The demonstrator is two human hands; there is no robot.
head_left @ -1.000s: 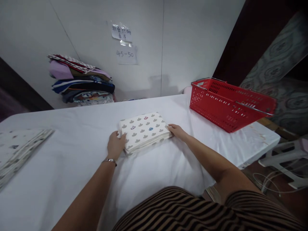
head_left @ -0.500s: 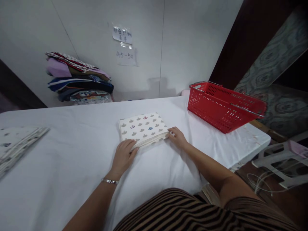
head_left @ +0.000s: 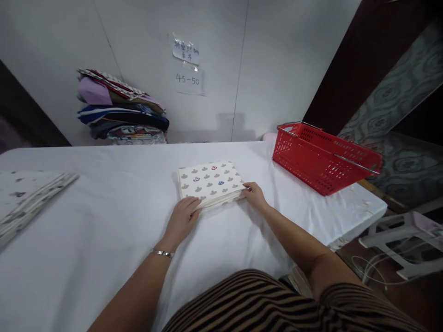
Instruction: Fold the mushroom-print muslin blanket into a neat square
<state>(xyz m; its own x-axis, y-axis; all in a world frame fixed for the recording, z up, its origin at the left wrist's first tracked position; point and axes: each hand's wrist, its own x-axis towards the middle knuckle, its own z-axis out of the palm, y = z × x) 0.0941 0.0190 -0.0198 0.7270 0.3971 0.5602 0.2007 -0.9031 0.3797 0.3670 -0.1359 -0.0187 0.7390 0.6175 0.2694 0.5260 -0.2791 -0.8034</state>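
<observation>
A folded white cloth with grey mushroom-like prints, plus a few red and blue ones, lies flat on the white-covered table in front of me. My left hand grips its near left corner, fingers on top and thumb at the front edge. At the near right corner, my right hand pinches the folded layers between thumb and fingers. The cloth's front edge shows several stacked layers. What the fingertips do beneath the cloth is hidden.
A red plastic basket with metal handles stands at the table's right end. Another folded printed cloth lies at the far left. Behind the table, a pile of folded fabrics rests against the wall. A white stool stands at right.
The view has shifted slightly, so everything appears a little to the right. Both hands stay at the same corners of the folded cloth, which shows no clear change.
</observation>
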